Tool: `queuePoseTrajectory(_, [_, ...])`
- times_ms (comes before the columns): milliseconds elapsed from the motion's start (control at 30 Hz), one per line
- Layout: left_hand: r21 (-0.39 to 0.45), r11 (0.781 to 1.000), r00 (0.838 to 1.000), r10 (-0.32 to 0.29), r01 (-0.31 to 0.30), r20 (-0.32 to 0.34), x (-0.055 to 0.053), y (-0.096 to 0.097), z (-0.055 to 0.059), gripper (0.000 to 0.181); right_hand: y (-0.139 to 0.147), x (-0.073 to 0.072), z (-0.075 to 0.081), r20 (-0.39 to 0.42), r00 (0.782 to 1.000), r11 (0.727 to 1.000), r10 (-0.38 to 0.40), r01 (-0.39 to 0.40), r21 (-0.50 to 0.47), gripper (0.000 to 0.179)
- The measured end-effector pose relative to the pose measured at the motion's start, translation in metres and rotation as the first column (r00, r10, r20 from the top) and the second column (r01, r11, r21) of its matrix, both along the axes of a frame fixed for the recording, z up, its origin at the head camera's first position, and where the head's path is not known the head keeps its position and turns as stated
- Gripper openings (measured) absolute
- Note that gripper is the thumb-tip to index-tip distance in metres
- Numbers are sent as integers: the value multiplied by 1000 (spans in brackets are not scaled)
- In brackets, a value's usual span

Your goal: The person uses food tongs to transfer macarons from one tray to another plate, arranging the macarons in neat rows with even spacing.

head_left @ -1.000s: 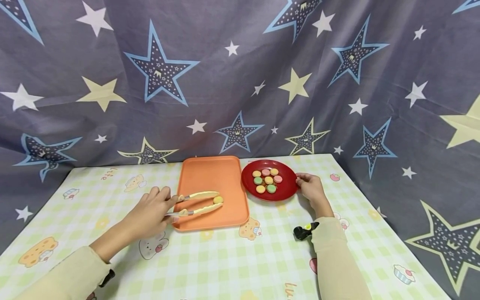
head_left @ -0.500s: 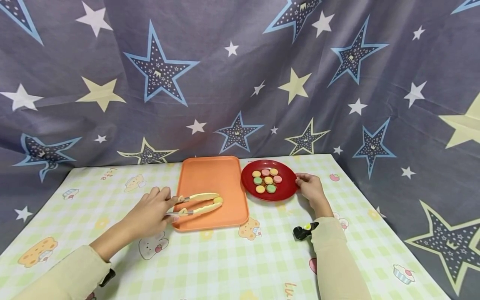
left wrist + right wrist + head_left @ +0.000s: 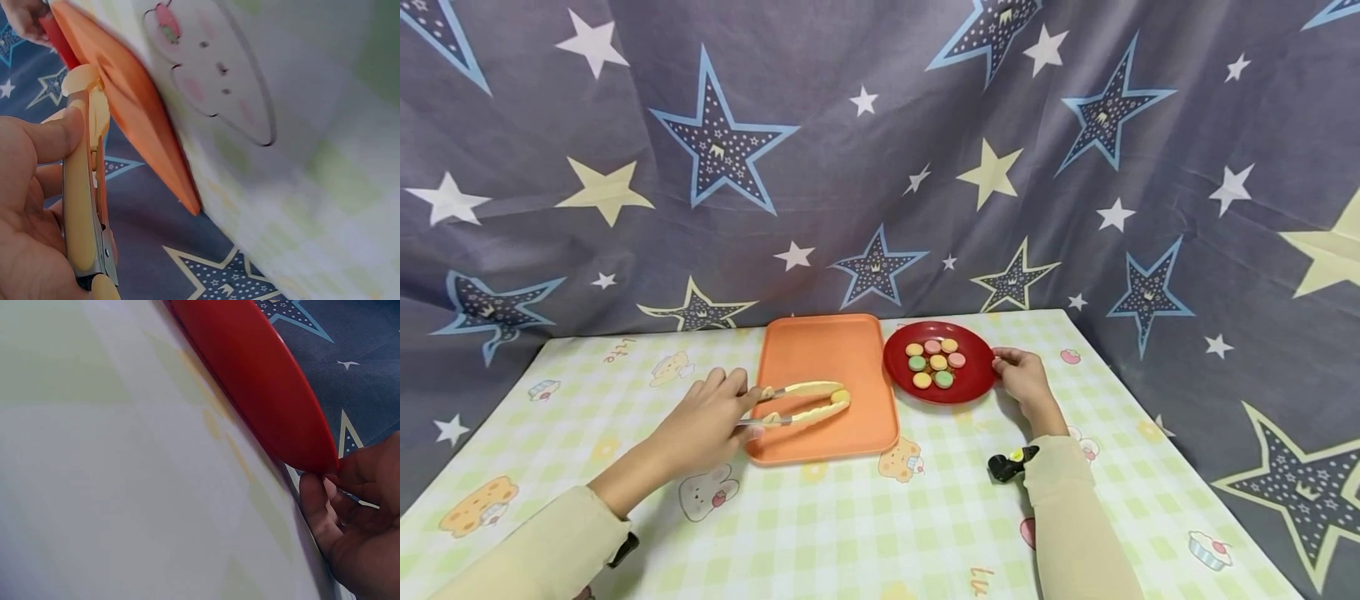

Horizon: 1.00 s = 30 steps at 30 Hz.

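Observation:
My left hand (image 3: 703, 425) grips a pair of cream-and-metal tongs (image 3: 805, 415) over the orange tray (image 3: 820, 350). Between the tongs' tips sits a yellow macaron (image 3: 841, 397); whether it is lifted off the tray I cannot tell. In the left wrist view, thumb and fingers wrap the tongs' yellow handle (image 3: 78, 200). My right hand (image 3: 1024, 379) pinches the right rim of a red plate (image 3: 973, 379), which the right wrist view shows as well. Several yellow, pink and green macarons (image 3: 938, 362) lie on that plate.
The plate stands at the tray's right, close against its edge. A checked tablecloth (image 3: 820, 533) with cartoon prints covers the table. Behind the table hangs a grey star-patterned curtain (image 3: 820, 100). A black wrist camera (image 3: 1006, 467) sticks out by the right sleeve.
The tongs' tips have drawn in around the yellow macaron, and tongs and macaron have shifted slightly right. My right hand keeps its place on the plate.

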<state>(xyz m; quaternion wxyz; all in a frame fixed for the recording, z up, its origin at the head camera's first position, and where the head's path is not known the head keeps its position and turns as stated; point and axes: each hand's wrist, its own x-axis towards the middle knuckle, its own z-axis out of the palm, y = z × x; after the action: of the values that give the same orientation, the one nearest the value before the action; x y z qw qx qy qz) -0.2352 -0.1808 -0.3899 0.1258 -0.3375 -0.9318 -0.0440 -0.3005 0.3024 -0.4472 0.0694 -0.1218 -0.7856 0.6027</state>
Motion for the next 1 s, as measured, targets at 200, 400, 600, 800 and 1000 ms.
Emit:
queuePoseTrajectory(200, [1, 1000, 1000, 10, -10, -10, -7, 10, 10, 50, 1, 0, 1, 3, 1000, 1000, 7, -7, 0, 33])
queuePoseTrajectory(400, [-12, 1000, 999, 5, -6, -39, -14, 22, 20, 44, 0, 0, 0, 13, 1000, 1000, -1, 1, 6, 33])
queuePoseTrajectory(600, [-16, 1000, 1000, 8, -8, -23, -21, 35, 28, 43, 0, 1, 1, 9, 1000, 1000, 1, -1, 5, 33])
queuePoseTrajectory(800, [-25, 1000, 1000, 13, -12, 13, -25, 50, 34, 42, -1, 1, 0, 11, 1000, 1000, 6, -6, 13, 33])
queuePoseTrajectory(1000, [-21, 1000, 1000, -8, 8, -8, -29, 67, 37, 44, -1, 0, 0, 17, 1000, 1000, 5, -5, 10, 33])
